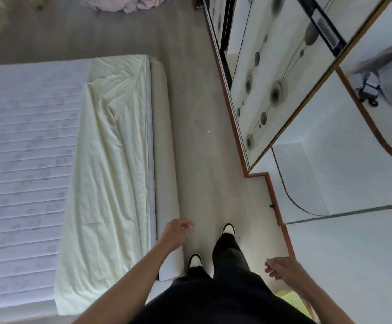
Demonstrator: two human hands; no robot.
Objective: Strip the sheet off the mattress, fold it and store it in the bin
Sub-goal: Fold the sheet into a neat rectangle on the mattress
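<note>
A pale yellow sheet (111, 164) lies bunched along the right side of the white quilted mattress (24, 160), whose left part is bare. The sheet still covers the mattress's right edge, beside the padded bed frame (164, 160). My left hand (177, 231) hangs over the frame's near end with fingers loosely curled, holding nothing. Over the floor by the wardrobe, my right hand (278, 266) is also loosely curled and holds nothing. No bin is in view.
A mirrored wardrobe (272, 78) with a wood-trimmed base runs along the right. A grey floor aisle (202, 136) lies between it and the bed. Crumpled pinkish fabric (129, 3) lies on the floor at the top. Something yellow-green (288, 298) shows under my right arm.
</note>
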